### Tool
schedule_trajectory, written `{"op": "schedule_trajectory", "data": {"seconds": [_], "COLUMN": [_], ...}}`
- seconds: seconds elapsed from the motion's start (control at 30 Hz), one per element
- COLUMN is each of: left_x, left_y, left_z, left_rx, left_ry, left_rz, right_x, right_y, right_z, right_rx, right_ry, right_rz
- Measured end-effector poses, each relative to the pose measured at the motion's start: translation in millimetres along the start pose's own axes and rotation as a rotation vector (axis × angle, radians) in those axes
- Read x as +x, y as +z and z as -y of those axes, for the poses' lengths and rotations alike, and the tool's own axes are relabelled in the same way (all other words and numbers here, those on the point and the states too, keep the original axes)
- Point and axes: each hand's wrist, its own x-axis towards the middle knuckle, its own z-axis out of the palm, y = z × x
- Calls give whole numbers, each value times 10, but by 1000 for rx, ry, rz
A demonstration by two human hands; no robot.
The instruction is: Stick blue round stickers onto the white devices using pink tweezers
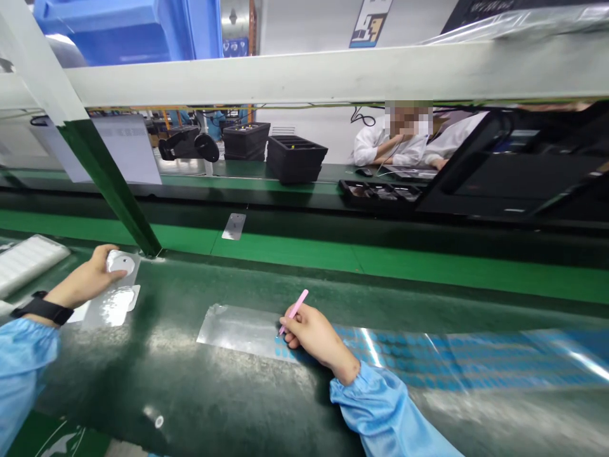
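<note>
1. A white beam (pixel 285 79) is crossing the upper view, with a blue bin (pixel 102 28) showing above it at left.
2. A post (pixel 88 143), white above and green below, is slanting down at left.
3. Two stacks of black bins (pixel 295 162) are standing near each other on the far surface (pixel 233 170).
4. A person in white (pixel 404 152) is resting an arm there, near a black mouse (pixel 364 172) and a compartmented black tray (pixel 380 203).
5. A poster (pixel 370 23) is hanging above.
</note>
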Motion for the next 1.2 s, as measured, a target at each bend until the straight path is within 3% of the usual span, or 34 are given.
{"op": "schedule_trajectory", "data": {"seconds": [0.07, 0.13, 0.2, 0.3, 0.37, 0.43, 0.6, 0.73, 0.97, 1.2], "left_x": [-157, -374, -618, -954, -1116, -1217, -1251, -1179, -1172, -1198], "left_y": [1, 141, 416, 921, 1185, 1332, 1371, 1391, 1513, 1540], "left_z": [-227, -480, -733, -1073, -1244, -1355, -1435, -1441, -1396, -1392], "left_rx": [-169, -349, -527, -738, -739, -670, -481, -392, -377, -383], "left_ry": [18, 100, 152, 173, 194, 218, 433, 575, 640, 668], "left_rz": [37, 102, 196, 452, 524, 556, 438, 466, 459, 442], "right_x": [5, 3, -4, -19, -27, -33, -66, -119, -95, -48], "right_y": [-3, -6, -6, -3, -1, -9, -69, -48, 228, 271], "right_z": [-10, -7, 6, 22, 25, 24, 53, 118, 123, 109], "right_rx": [0, -10, -27, -40, -14, 40, 141, 112, -41, -114], "right_ry": [-2, 1, 2, -2, 2, 8, 23, -13, -41, 17], "right_rz": [-12, -5, 6, 5, 5, 19, 67, 40, 55, 69]}}
